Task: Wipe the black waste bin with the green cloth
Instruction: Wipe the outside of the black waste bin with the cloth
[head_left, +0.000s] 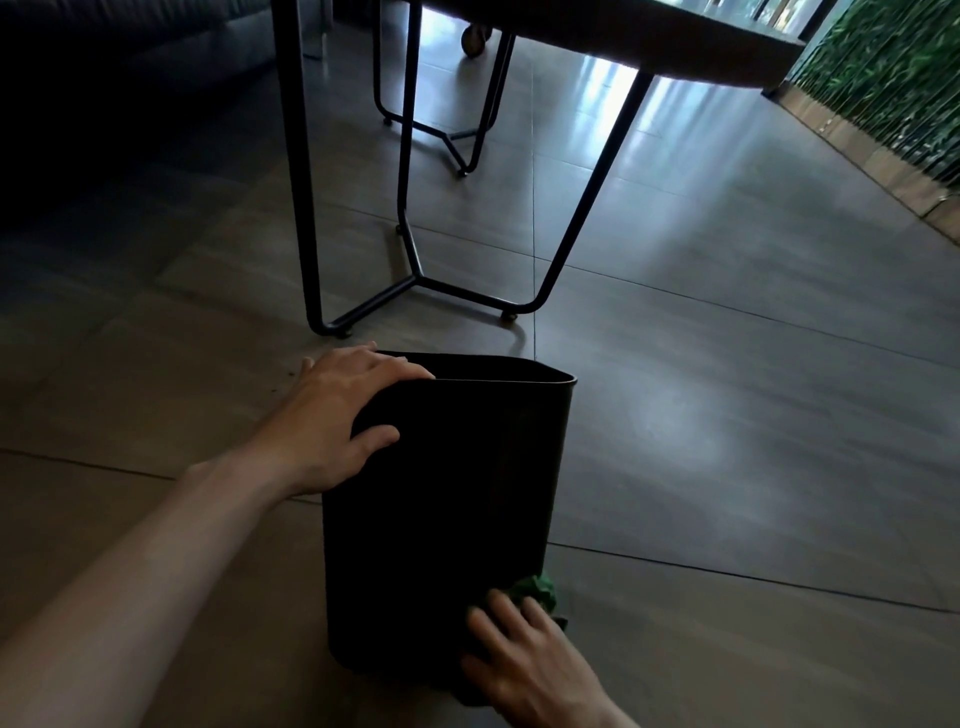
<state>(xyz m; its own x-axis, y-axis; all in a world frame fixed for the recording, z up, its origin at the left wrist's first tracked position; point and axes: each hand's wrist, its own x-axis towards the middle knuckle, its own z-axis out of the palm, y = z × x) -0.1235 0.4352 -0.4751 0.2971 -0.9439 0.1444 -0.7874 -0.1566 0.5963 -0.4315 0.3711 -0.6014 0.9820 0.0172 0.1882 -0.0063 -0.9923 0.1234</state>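
Note:
The black waste bin (447, 499) stands upright on the tiled floor in the lower middle of the head view, its open top facing up. My left hand (337, 415) grips its near left rim corner, fingers over the edge and thumb on the outer wall. The green cloth (537, 592) is bunched under my right hand (524, 660), which presses it against the bin's lower right corner near the floor. Most of the cloth is hidden beneath the palm and fingers.
Right behind the bin stand the black metal legs (415, 270) of a table whose top (649, 36) overhangs. A second leg frame (457, 135) and a caster wheel (475, 39) lie farther back. A dark sofa (130, 67) is at left, a green plant wall (893, 88) at right.

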